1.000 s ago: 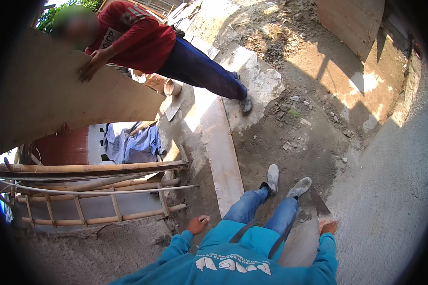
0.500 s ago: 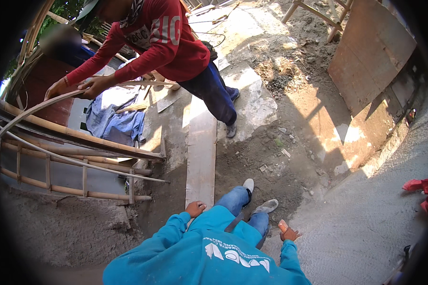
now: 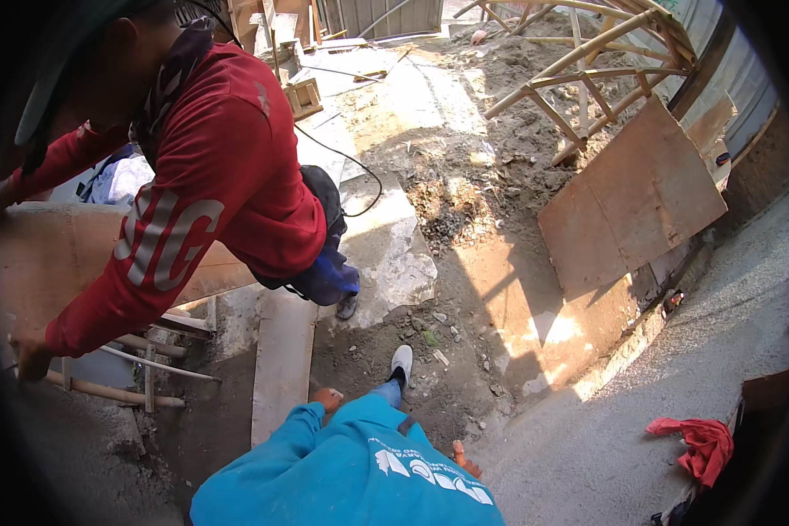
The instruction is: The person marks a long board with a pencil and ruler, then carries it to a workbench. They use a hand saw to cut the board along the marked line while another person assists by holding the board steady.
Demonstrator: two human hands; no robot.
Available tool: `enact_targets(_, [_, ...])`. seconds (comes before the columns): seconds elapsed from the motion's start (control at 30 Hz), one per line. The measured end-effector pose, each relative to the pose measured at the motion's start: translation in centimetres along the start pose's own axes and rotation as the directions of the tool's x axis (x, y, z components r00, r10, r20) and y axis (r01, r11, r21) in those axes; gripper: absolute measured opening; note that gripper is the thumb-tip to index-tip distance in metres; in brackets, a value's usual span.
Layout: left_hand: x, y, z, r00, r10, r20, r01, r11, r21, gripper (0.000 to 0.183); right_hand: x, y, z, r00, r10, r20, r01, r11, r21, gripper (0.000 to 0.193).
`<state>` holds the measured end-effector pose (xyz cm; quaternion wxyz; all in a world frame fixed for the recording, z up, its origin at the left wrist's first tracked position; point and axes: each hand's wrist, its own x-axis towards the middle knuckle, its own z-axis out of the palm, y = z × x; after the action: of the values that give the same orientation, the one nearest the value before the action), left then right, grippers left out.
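My left hand hangs beside my hip, over the near end of a long flat board on the ground. Its fingers are mostly hidden behind the teal sleeve, and I see nothing held. My right hand is out at my other side with fingers apart and nothing visible in it; the grey sloping wall is nearest to it. A co-worker in a red sweater leans in on the left, arms spread along a wide wooden panel. The co-worker's near hand is by the bamboo rails.
A leaning plywood sheet and a bamboo frame stand at the far right. The grey wall bounds my right, with a red cloth on it. Rubble, a concrete slab and a black cable lie ahead.
The view has moved forward and turned. The co-worker is nearer and further left, now at the wide panel; the long curved strip held before is out of sight. The red cloth shows more fully.
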<state>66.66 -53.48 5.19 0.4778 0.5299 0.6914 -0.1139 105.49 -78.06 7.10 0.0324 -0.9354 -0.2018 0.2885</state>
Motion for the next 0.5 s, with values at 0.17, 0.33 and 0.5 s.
enact_targets(0.17, [7.8,4.0,-4.8,1.000,-0.009,-0.020,0.003,0.965,-0.263,0.037,4.6,-9.2,-4.6,0.995,0.068,0.074,-0.074,0.994,0.083,0.049])
enact_targets(0.33, [10.7,11.3,-11.3,0.996,-0.028,-0.089,-0.010,0.916,-0.401,0.033,11.4,-15.2,-6.1,0.990,-0.140,0.025,0.138,0.988,0.067,0.040])
enact_targets(0.5, [13.6,10.6,-12.5,0.972,0.002,-0.234,-0.122,0.859,-0.498,0.032,18.5,-22.4,-6.9,0.906,-0.407,0.116,0.390,0.909,0.147,0.045])
